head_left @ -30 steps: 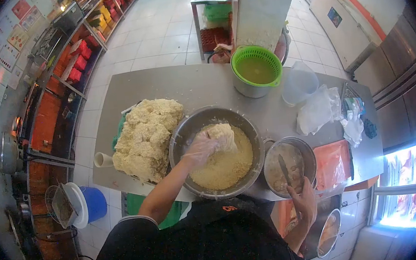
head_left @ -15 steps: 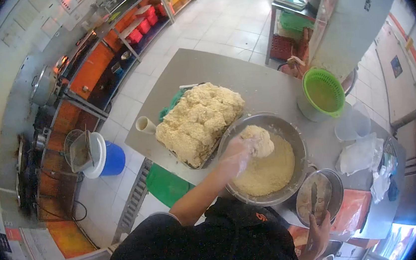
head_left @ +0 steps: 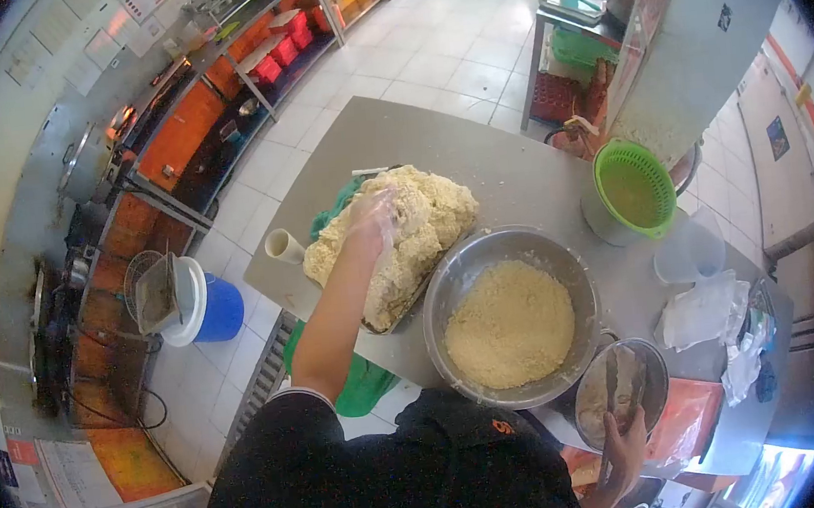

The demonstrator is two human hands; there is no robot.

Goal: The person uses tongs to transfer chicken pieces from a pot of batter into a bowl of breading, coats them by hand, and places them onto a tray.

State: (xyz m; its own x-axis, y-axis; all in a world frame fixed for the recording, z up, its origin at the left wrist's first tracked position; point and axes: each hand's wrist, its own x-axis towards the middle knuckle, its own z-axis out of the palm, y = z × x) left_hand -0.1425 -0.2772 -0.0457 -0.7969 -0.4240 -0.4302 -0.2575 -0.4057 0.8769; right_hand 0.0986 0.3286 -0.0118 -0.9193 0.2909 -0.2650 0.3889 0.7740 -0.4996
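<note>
My left hand (head_left: 374, 220), in a clear plastic glove, reaches over a big crumb-coated pile (head_left: 355, 269). Its fingers are closed around a crumb-coated lump (head_left: 410, 209) resting against the pile's top. Close by on the right is a wide metal bowl (head_left: 443, 348) with loose pale crumbs (head_left: 512, 327) inside. My right hand (head_left: 624, 444) is bare and grips metal tongs (head_left: 611, 386), whose arms stand apart in a metal pot (head_left: 664, 396) of pale, wet mixture.
A green basket (head_left: 631, 183) sits in a pail at the table's right. Nearby are a clear plastic jug (head_left: 689, 251) and plastic bags (head_left: 707, 313). A white cup (head_left: 283, 245) stands left of the pile. On the floor is a blue bucket (head_left: 216, 307); a stove counter lines the left wall.
My left hand has carried the crumb-coated lump from the bowl up and left to the pile. The tongs' arms have spread apart in the pot.
</note>
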